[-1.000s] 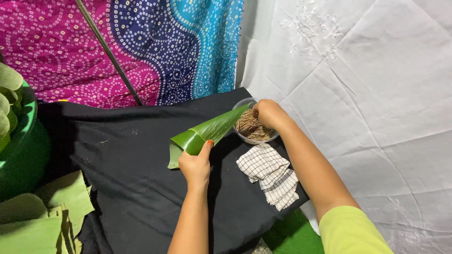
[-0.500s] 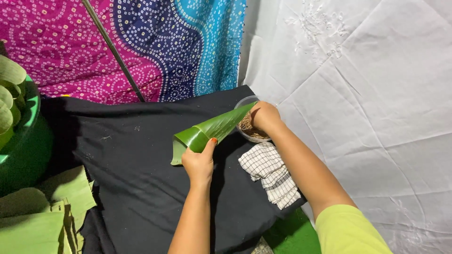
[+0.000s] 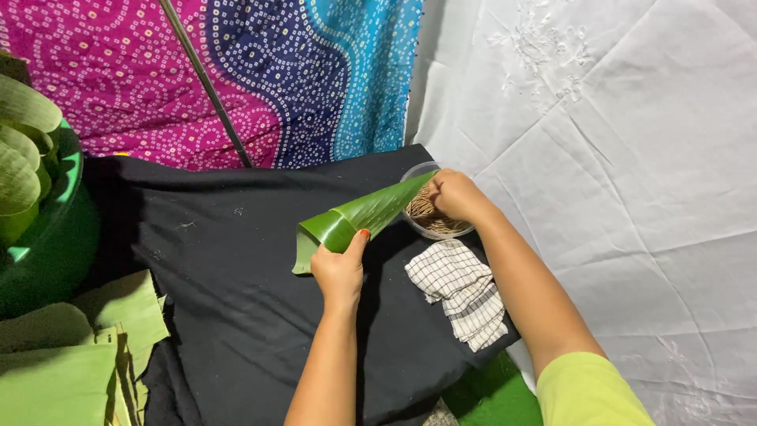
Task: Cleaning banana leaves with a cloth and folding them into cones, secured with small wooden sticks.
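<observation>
My left hand (image 3: 341, 268) grips the wide end of a green banana leaf rolled into a cone (image 3: 359, 217), which lies over the black cloth (image 3: 213, 260) with its tip pointing right. My right hand (image 3: 457, 196) is closed over a small clear bowl (image 3: 426, 221) of thin brown sticks at the cone's tip, with the fingers pinched inside the bowl. I cannot tell whether they hold a stick. A white checked cloth (image 3: 461, 292) lies folded just below the bowl.
A green tub (image 3: 47, 237) with rolled leaves (image 3: 24, 150) stands at the left edge. Flat cut leaf pieces (image 3: 71, 355) are stacked at the lower left. A patterned pink and blue fabric (image 3: 276, 71), a thin metal rod (image 3: 205, 79) and a white sheet (image 3: 615, 158) lie behind.
My right hand stays at the bowl, now more closed over the sticks. The leaf cone in my left hand has barely shifted.
</observation>
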